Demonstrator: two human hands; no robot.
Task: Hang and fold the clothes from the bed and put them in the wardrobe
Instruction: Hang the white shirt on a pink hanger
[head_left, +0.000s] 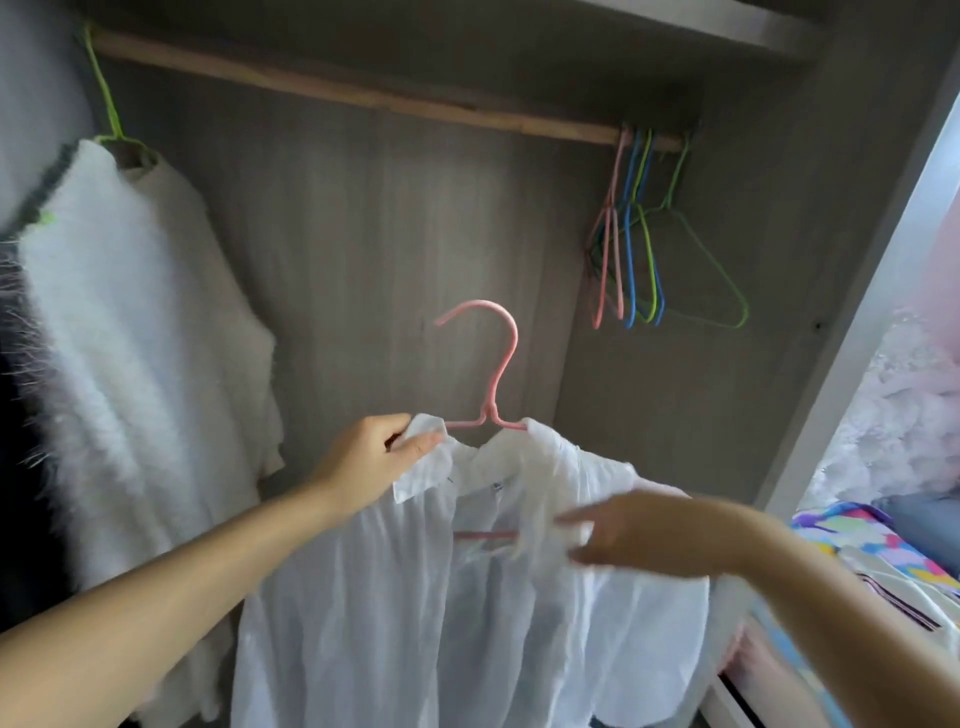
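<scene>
At the rail's (332, 88) left end, a fluffy white sweater (135, 322) on a green hanger (106, 104). Mid-wardrobe, below the rail, left hand (374, 457) pinching the white shirt's (467, 597) collar on a pink hanger (493, 364). Right hand (639, 530) blurred at the shirt front, grip unclear. Empty hangers (644, 234) at the rail's right end.

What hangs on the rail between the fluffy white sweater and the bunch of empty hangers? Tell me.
Nothing: in the head view the rail runs bare from the sweater to the empty hangers.
</scene>
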